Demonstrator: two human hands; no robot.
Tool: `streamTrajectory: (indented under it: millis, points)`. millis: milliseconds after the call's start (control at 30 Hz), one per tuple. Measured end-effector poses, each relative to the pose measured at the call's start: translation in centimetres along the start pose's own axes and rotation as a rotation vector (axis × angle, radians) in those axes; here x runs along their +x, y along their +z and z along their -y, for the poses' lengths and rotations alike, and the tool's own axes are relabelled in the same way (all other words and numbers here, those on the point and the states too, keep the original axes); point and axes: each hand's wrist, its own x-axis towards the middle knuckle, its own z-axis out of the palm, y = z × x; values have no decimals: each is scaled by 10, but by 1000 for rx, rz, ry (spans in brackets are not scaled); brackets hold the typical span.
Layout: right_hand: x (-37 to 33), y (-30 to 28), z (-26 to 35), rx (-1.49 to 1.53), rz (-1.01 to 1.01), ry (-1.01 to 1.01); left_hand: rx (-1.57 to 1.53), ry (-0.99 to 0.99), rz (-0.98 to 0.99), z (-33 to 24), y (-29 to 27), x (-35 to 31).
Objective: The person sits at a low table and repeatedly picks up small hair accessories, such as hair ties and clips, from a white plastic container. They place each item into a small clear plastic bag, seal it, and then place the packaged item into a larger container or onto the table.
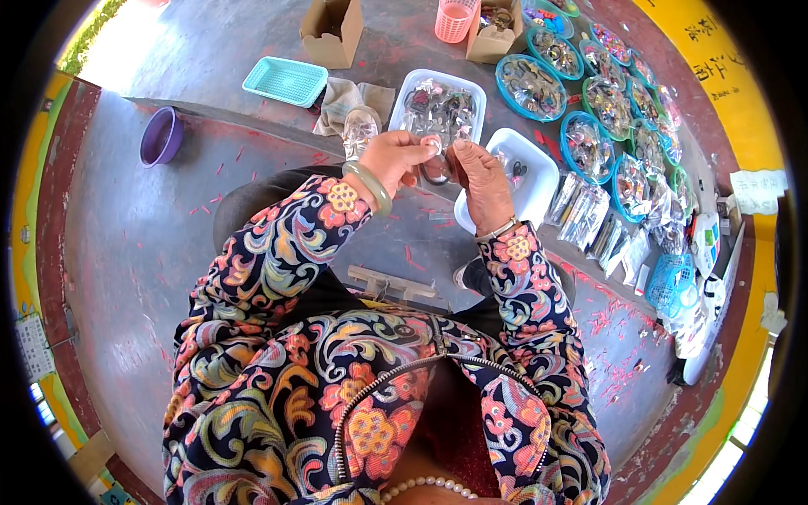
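Note:
My left hand [394, 160], with a pale bangle at the wrist, pinches the top of a small clear plastic bag [437, 174] between thumb and fingers. On the bag's other side my right hand [486, 181] is closed on its edge. Something dark shows through the plastic, too small to make out. Just beyond the hands stands a white basin [478, 89] filled with small bagged items. By my right wrist is a second white tub [534, 217] with a few small dark things inside.
Several blue and green round baskets [530, 87] of packaged goods crowd the right. Silvery packets [581, 206] lie below them. A turquoise tray [284, 82], a grey cloth [341, 103] and a cardboard box [332, 34] sit far left. A purple basin [162, 137] stands left; red scraps litter the floor.

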Motion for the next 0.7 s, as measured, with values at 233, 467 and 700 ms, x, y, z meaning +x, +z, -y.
streamTrajectory:
  millis: [233,467,700]
  points:
    - [-2,3,1,-53,9,46,-65,80,-121,1,-1,1]
    - [-3,2,3,-62,23,42,-56,48,-102,1,-4,3]
    - [-2,0,3,-69,41,113,-163,83,-157,-1,-4,2]
